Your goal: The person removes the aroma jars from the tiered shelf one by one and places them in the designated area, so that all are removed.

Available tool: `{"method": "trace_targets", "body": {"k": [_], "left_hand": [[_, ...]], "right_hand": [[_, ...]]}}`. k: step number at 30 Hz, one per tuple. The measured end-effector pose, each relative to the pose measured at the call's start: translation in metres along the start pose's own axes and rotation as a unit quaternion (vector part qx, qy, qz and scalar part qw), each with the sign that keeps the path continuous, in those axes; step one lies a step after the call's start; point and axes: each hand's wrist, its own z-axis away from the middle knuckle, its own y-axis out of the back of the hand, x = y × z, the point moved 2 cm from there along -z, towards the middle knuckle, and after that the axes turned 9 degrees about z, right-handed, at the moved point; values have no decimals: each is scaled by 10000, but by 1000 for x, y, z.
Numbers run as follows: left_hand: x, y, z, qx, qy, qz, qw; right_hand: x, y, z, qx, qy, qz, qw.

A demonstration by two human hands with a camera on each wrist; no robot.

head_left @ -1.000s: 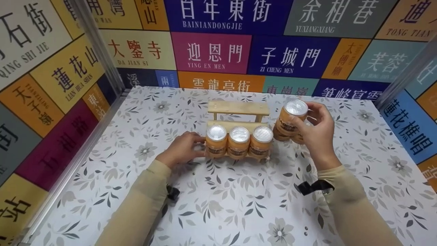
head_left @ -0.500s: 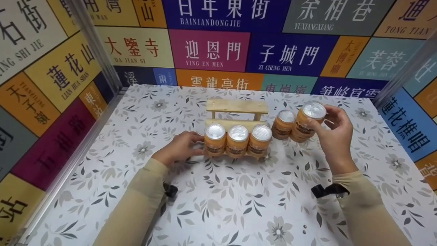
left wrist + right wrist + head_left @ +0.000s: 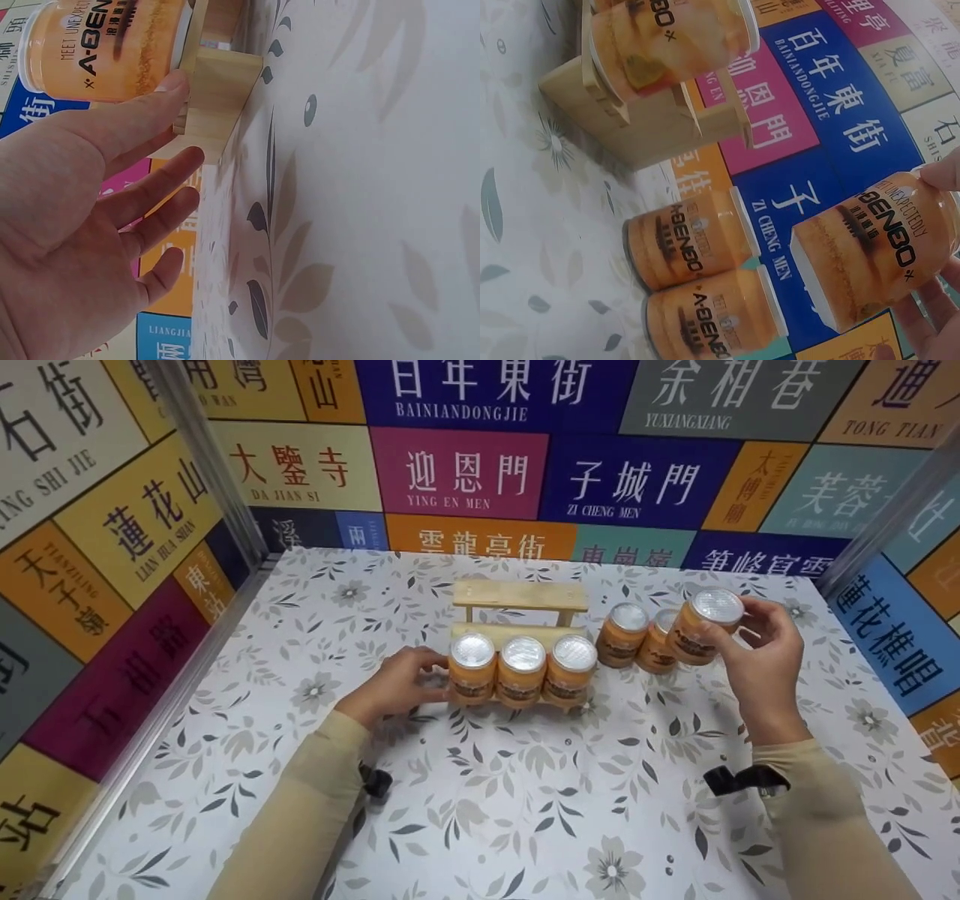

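Observation:
Three orange cans with silver lids, the middle one (image 3: 521, 671) among them, stand in a row on the front step of a wooden rack (image 3: 521, 595). My left hand (image 3: 395, 684) is at the rack's left end; in the left wrist view its thumb touches the rack beside a can's base (image 3: 112, 49), the other fingers loosely bent. My right hand (image 3: 769, 667) grips another can (image 3: 701, 631) between thumb and fingers, raised off the table in the right wrist view (image 3: 877, 251). Two more cans (image 3: 622, 639) (image 3: 658, 649) stand side by side right of the rack.
A white tablecloth with grey flowers and leaves (image 3: 525, 810) covers the table. Behind it and at both sides stand walls of coloured sign panels (image 3: 461, 472), with metal posts (image 3: 225, 465) at the corners.
My right hand has moved right with its can, passing the two standing cans, and the second of them has come into view. My left hand stays at the rack.

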Motion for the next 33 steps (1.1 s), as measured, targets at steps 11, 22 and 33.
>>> {"method": "trace_targets", "body": {"k": [11,22,33], "left_hand": [[2,2,0,5,110,-278,9996],[4,3,1,60,23,-448,9990],[3,-1,3,157,324,-419,9985]], "right_hand": [[20,12,-11,209,-151,205,9995],[46,18,-24,126,-662,287,9973],[74,16,-33,-9,-909,616,9940]]}}
